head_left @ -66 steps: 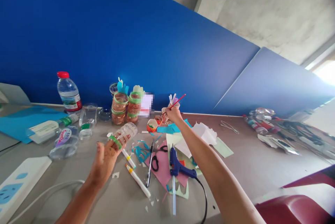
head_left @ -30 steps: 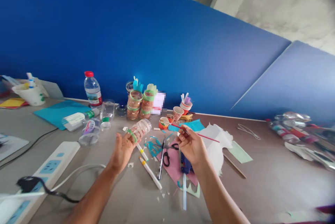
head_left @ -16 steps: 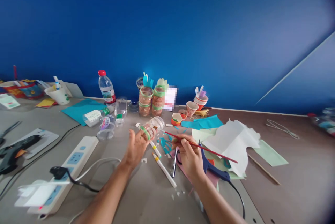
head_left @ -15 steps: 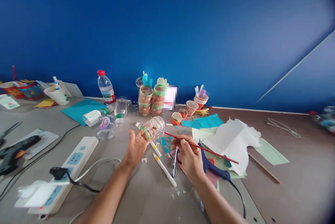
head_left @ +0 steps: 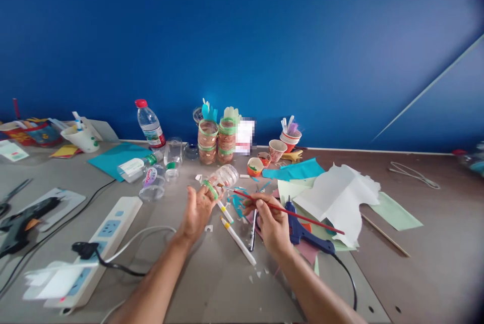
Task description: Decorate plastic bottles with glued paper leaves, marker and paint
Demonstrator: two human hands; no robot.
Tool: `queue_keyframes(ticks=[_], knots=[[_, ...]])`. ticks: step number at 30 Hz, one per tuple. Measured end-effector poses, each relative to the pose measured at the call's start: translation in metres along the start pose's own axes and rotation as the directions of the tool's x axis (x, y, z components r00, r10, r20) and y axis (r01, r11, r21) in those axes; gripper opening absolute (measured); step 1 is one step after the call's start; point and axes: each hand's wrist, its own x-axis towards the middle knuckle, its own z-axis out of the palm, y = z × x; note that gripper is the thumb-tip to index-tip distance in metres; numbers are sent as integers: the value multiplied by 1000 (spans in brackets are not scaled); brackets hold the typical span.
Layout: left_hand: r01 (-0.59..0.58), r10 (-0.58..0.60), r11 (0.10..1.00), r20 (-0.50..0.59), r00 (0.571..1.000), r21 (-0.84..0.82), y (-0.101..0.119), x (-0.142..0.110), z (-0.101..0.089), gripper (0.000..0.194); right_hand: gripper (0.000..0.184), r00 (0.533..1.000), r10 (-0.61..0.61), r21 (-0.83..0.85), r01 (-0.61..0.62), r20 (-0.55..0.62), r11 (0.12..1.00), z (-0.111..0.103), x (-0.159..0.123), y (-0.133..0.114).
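My left hand (head_left: 198, 213) holds a clear plastic bottle piece (head_left: 227, 176) tilted above the table, its green-banded end at the fingers and its thumb sticking up. Some fingers are hidden by the bottle piece, which carries pinkish paint near the green band. Pinched in my right hand (head_left: 270, 223) is a paintbrush with a red handle (head_left: 302, 216); its tip meets or nearly meets the bottle's side. Below the hands lie white markers (head_left: 242, 246) and a dark pen (head_left: 253, 233). A small orange paper cup (head_left: 254, 167) with green paint stands just beyond.
Two painted bottle containers (head_left: 207, 140) stand near the blue wall. A blue glue gun (head_left: 310, 238) and white paper (head_left: 336, 195) lie right. At left are a power strip (head_left: 102, 243), a black glue gun (head_left: 30, 220), clear bottles (head_left: 153, 185) and a red-capped bottle (head_left: 151, 127).
The view has shifted slightly. Both hands keep their holds, and the right hand with the brush has moved a little to the left and up.
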Motion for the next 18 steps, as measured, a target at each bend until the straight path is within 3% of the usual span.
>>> queue_keyframes(ticks=[7,18], knots=[[-9,9,1000,22,1000,25,-3,0,-4,61,22,998,-55,-12,55,10,998,1,-3,2],[-32,30,999,47,998,39,-6,0,-7,61,28,1000,-17,-34,17,-6,999,2,-2,4]])
